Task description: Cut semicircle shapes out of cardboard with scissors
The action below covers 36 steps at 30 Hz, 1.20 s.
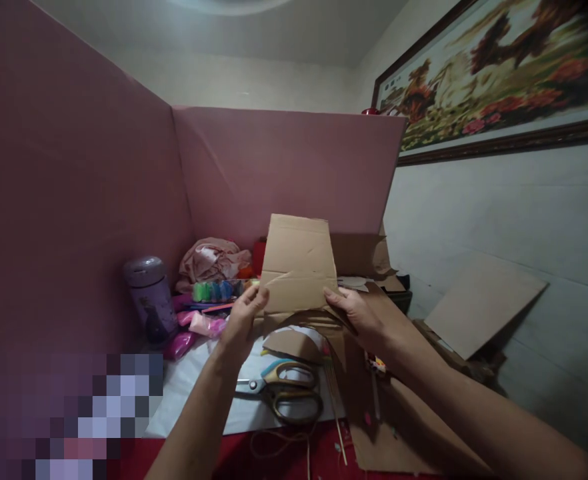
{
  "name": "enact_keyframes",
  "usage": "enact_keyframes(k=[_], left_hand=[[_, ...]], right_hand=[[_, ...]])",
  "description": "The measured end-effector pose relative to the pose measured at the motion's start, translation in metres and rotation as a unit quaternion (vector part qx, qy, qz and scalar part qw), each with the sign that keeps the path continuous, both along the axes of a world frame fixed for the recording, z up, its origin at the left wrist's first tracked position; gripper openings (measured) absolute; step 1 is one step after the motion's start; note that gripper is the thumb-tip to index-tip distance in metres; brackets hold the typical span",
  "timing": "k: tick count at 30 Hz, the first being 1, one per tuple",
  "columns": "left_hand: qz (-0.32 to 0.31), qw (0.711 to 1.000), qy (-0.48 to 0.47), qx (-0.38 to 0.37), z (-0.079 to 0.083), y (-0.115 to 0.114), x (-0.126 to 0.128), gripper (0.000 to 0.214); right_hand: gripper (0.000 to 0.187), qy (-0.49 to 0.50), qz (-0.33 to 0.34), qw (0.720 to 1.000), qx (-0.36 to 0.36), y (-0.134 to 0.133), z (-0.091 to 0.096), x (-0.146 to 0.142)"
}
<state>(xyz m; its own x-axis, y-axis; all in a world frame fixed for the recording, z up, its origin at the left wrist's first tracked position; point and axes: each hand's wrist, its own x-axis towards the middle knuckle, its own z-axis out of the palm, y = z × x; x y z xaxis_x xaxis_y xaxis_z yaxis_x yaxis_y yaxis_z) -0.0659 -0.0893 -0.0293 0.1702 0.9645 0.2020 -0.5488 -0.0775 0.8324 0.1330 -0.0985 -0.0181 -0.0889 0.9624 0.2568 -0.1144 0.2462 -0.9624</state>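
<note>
A piece of brown cardboard [299, 267] with fold creases is held up in front of me. My left hand [248, 308] grips its left edge, thumb on the near face. On the right edge, my right hand [351, 310] pinches it the same way. Below the cardboard, a cut curved cardboard piece [293, 345] lies on white paper. Large scissors [279, 388] with gold and dark handles rest on the paper just beneath, blades pointing left.
A purple tumbler [151, 300] stands at the left beside packs of coloured clay [217, 291]. Flat cardboard [389, 427] covers the table's right side, with a craft knife [376, 387] on it. Thin sticks [335, 407] and string [279, 443] lie in front. Pink panels [284, 167] wall the back and left.
</note>
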Motion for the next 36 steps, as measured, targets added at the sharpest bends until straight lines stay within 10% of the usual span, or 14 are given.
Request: enact_keyframes(k=[7,16,28,36], left_hand=[[0.031,0.999,-0.012,-0.031,-0.013,-0.002,0.021,0.041],[0.016,0.999,0.002,-0.035,-0.023,-0.009,0.015,0.029],[-0.002,0.999,0.014,-0.032,-0.023,-0.01,0.008,0.028],[0.002,0.998,0.047,-0.041,-0.03,-0.005,0.007,0.03]], right_hand=[[0.026,-0.178,-0.159,0.966,0.096,0.003,-0.014,0.0],[0.04,-0.231,-0.184,0.948,0.116,0.008,-0.027,-0.002],[0.067,-0.074,0.041,0.996,-0.005,-0.012,-0.016,0.007],[0.036,-0.073,0.046,0.995,-0.044,-0.016,-0.017,0.011]])
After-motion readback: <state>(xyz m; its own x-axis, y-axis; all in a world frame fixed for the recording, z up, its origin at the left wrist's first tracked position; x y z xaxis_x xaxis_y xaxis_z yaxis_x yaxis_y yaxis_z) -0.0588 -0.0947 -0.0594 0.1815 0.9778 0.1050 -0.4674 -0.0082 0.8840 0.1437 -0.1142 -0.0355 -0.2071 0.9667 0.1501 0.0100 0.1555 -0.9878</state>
